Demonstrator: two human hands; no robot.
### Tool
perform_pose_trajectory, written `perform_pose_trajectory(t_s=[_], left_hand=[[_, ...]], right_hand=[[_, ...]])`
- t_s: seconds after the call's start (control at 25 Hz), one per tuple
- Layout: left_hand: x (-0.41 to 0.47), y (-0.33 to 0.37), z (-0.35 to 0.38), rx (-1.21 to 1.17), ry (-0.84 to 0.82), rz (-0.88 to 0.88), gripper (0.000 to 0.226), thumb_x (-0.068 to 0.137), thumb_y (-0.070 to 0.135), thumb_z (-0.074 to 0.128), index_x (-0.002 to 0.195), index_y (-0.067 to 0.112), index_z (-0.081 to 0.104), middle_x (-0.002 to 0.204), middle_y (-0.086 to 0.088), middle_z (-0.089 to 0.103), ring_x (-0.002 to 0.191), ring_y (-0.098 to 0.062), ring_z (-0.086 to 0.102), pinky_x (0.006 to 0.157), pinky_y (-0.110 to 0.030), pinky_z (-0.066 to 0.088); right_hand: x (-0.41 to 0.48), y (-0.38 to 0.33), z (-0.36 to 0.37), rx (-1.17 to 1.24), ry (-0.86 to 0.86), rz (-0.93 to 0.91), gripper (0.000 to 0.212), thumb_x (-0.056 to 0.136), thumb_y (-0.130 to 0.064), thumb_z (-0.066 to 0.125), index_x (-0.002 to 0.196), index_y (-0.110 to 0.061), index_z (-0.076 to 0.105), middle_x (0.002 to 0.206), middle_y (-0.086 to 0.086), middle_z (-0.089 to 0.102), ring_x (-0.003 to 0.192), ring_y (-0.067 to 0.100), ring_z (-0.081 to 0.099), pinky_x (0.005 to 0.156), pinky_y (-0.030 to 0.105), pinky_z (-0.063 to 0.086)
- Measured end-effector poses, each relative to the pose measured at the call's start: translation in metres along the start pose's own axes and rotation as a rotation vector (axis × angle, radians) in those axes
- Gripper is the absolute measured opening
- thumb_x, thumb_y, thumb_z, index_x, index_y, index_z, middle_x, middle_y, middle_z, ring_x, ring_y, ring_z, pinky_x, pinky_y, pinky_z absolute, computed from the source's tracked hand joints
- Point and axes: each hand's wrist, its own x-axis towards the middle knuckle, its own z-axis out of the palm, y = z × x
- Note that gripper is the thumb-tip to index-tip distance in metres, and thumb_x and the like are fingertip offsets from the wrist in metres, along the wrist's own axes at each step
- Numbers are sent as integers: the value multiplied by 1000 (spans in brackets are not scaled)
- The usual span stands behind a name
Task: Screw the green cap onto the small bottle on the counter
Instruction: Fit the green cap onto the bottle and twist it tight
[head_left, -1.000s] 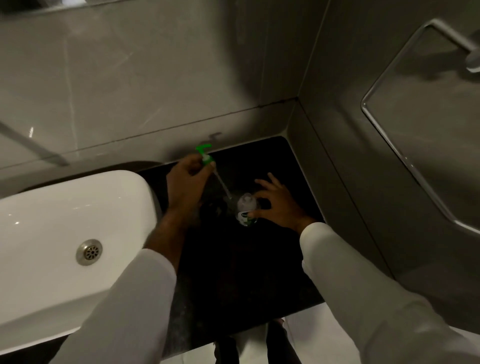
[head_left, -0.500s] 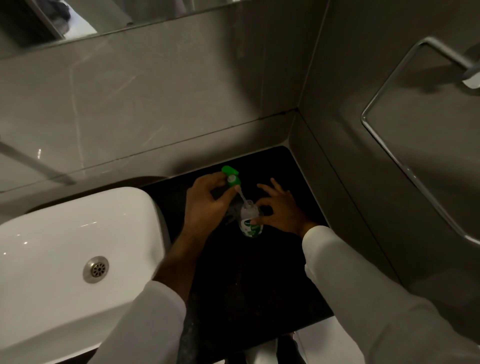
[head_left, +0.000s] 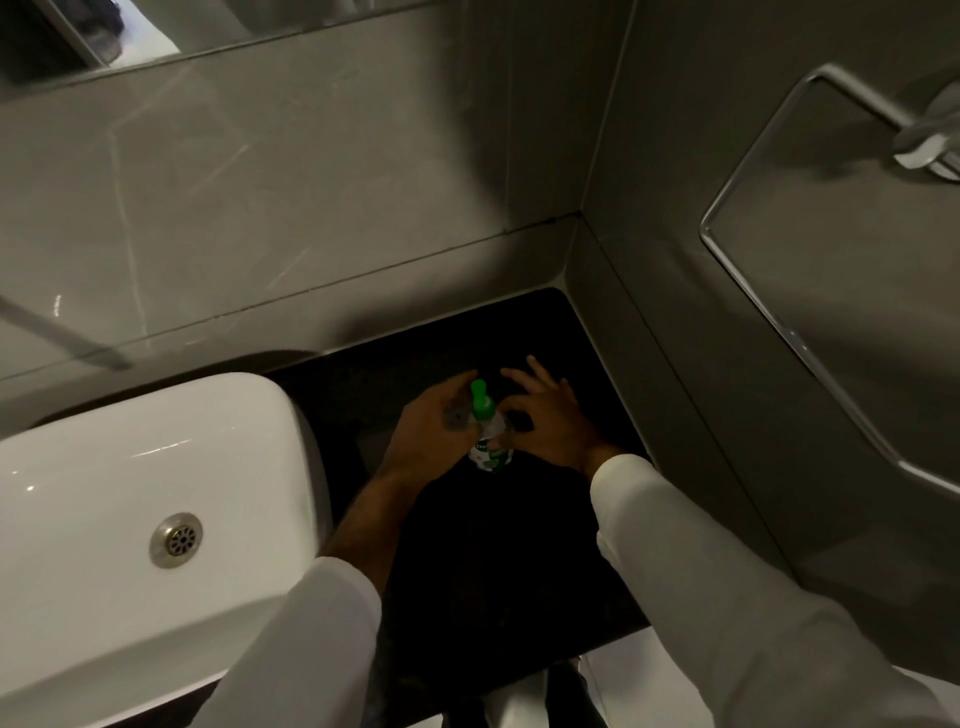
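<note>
A small clear bottle (head_left: 491, 453) with a green and white label stands upright on the black counter (head_left: 498, 561), near the back right corner. The green pump cap (head_left: 480, 400) sits on the bottle's neck, its tube down inside. My left hand (head_left: 434, 434) wraps the cap's collar from the left. From the right, my right hand (head_left: 548, 421) pinches the bottle's shoulder with thumb and forefinger, the other fingers spread.
A white basin (head_left: 130, 499) with a metal drain (head_left: 176, 539) fills the left side, touching the counter. Grey tiled walls meet in a corner behind the bottle. A chrome towel ring (head_left: 769, 306) hangs on the right wall. A mirror edge (head_left: 156, 47) runs along the top.
My left hand brought the green cap down and right from above the counter. The tube slid into the bottle and the cap came to rest on the neck. My right hand stayed on the bottle.
</note>
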Motion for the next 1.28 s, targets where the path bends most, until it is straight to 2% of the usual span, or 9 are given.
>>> perform_pose_trajectory(t_s=[0.16,0.36,0.56,0.64,0.72,0.84,0.96,1.16,1.28], left_hand=[[-4,3,13,-15,206,-2,45,73,26,93,110,22,66,93,14,69,87,12,65,69,-2,49],[-1,3,6,-187,-72,-69,68,90,6,76,147,25,44,127,7,67,117,-6,63,95,-21,53],[-6,-2,18,-177,210,-80,51,78,17,90,118,25,60,103,6,74,93,4,70,75,-13,57],[-4,-8,20,-208,142,-93,55,88,2,78,135,15,54,113,-1,73,103,-1,70,89,-27,60],[-6,-15,20,-305,25,-71,67,93,-10,66,150,11,38,128,0,65,113,1,65,92,-21,56],[-11,-10,24,-254,107,-58,55,82,24,87,127,34,58,114,22,67,104,9,65,78,-6,52],[-10,-2,25,-130,207,-17,31,76,38,87,100,34,68,96,20,71,90,3,68,72,-14,57],[-8,-3,8,-297,5,-22,60,87,4,80,139,19,55,122,12,69,111,0,67,85,-14,56],[-10,0,7,-108,93,-68,54,73,33,92,119,24,65,110,11,69,96,4,66,74,-7,53]], right_hand=[[-1,-2,1,-9,11,-20,39,78,-49,77,109,-26,73,165,-8,24,156,23,-5,120,62,-2],[-4,0,-2,-28,23,9,42,79,-49,77,112,-24,73,164,-7,26,157,23,-3,120,61,0],[-6,-3,-3,15,22,12,36,81,-45,76,111,-25,74,164,-6,27,157,23,-2,122,63,1],[-6,-4,-5,6,14,15,41,80,-46,77,114,-23,74,163,-7,28,157,23,0,122,61,2],[-7,-4,-7,2,7,20,41,80,-45,78,113,-22,74,163,-7,29,157,23,0,121,60,3],[-8,-8,-8,7,8,15,36,82,-43,76,111,-21,74,163,-7,29,157,23,0,123,61,4],[-5,-14,-8,-12,-6,-9,36,84,-41,75,113,-19,74,163,-6,29,157,22,1,123,60,3],[-6,-17,-9,-47,-24,4,39,82,-44,76,113,-21,74,162,-7,30,156,21,2,122,58,3],[-4,-19,-7,-15,-11,6,33,83,-43,75,109,-22,75,161,-6,32,156,22,4,123,61,5]])
